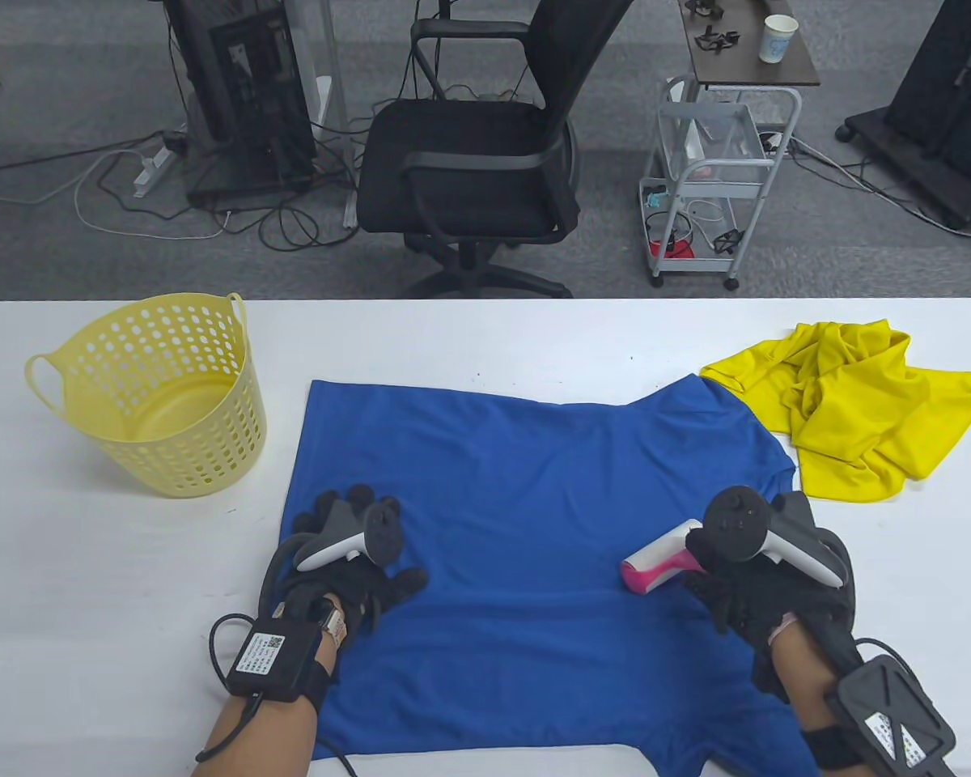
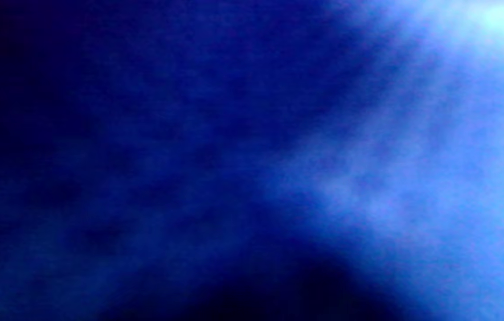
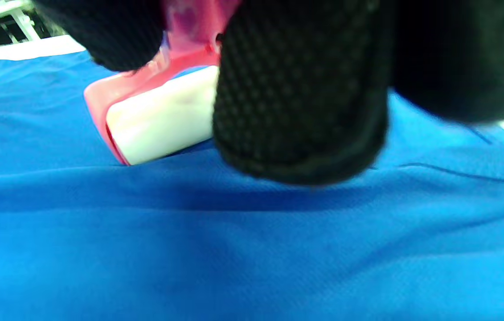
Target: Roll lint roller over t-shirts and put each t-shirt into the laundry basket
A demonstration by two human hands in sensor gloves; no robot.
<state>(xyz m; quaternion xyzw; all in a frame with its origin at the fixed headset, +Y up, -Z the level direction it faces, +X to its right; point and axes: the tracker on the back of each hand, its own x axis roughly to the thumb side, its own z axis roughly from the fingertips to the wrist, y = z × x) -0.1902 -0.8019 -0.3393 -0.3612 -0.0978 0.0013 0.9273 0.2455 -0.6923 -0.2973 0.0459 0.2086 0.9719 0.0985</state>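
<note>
- Blue t-shirt [image 1: 534, 518] is spread flat on the counter [image 1: 97, 566], beside the empty laundry basket [image 1: 158, 396].
- Lint roller [image 1: 655, 558] is gripped by curled right hand [image 1: 744, 566] fingers, roller touching the cloth.
- Left hand [image 1: 356, 550] is laid flat, fingers spread, pinning the fabric.
- Long even strokes away from the pinned side are advised, so bunching is avoided.
- Yellow t-shirt [image 1: 850, 405] is left crumpled at the far right.

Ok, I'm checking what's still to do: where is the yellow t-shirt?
In the table view the yellow t-shirt lies crumpled at the table's far right, just beyond the blue t-shirt, far from the basket at the left.
</note>
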